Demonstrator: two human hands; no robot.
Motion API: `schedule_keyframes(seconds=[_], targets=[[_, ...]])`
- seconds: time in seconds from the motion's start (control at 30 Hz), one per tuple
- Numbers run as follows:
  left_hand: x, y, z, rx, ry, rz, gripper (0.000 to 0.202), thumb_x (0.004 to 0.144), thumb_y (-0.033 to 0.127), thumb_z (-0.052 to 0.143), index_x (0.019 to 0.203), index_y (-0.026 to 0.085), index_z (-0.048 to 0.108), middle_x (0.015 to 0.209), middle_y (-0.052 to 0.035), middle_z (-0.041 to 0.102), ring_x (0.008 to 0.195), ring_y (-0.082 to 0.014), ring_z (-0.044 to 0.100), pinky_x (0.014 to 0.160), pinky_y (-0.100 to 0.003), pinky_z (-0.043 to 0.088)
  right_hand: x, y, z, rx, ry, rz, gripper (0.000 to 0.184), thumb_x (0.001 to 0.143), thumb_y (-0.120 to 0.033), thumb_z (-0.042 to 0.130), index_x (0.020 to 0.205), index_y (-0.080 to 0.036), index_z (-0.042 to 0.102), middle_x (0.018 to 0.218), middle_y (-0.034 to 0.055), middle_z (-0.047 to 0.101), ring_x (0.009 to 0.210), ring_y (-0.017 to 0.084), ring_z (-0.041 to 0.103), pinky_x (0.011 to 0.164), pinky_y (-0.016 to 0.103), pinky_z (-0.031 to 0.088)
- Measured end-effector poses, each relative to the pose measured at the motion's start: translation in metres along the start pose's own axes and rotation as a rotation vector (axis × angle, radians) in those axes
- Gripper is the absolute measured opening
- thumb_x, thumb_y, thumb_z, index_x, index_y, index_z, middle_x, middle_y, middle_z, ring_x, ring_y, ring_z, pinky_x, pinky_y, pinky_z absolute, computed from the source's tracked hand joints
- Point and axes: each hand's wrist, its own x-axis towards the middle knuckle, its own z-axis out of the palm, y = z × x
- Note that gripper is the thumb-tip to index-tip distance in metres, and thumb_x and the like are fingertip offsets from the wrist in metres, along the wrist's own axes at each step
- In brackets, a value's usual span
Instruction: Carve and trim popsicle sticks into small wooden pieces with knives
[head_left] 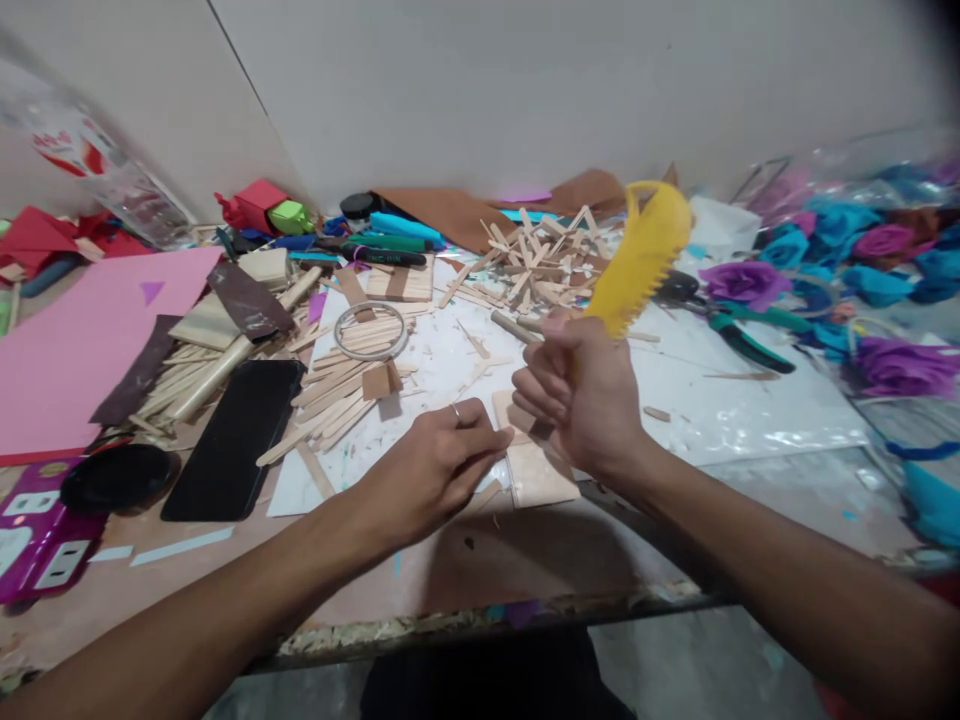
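My right hand is raised over the table, fingers wrapped round a yellow comb-like tool with a jagged edge; its exact kind is unclear. Below it lies a small pale wooden panel, partly in the hand's shadow. My left hand, a ring on one finger, rests low with its fingers pressed together at the panel's left edge. Flat wooden craft sticks are heaped to the left of that hand. A tangled pile of stick pieces sits behind both hands.
A black phone, a tape ring and a pink sheet are on the left. Green-handled pliers and purple and blue paper flowers lie right. A white sheet covers the middle; the table's worn edge runs in front.
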Motion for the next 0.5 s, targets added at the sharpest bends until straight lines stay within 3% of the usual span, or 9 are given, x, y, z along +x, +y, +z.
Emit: schedule_keyframes(seconds=[0.5], targets=[[0.004, -0.007, 0.005, 0.039, 0.064, 0.12, 0.022, 0.104, 0.015, 0.054, 0.093, 0.013, 0.073, 0.085, -0.0034, 0.058, 0.077, -0.0135, 0.057, 0.069, -0.025, 0.044, -0.003, 0.013, 0.0, -0.056, -0.05, -0.029, 0.037, 0.082, -0.024, 0.069, 0.06, -0.022, 0.039, 0.046, -0.0104, 0.029, 0.036, 0.006, 0.017, 0.036, 0.021, 0.018]])
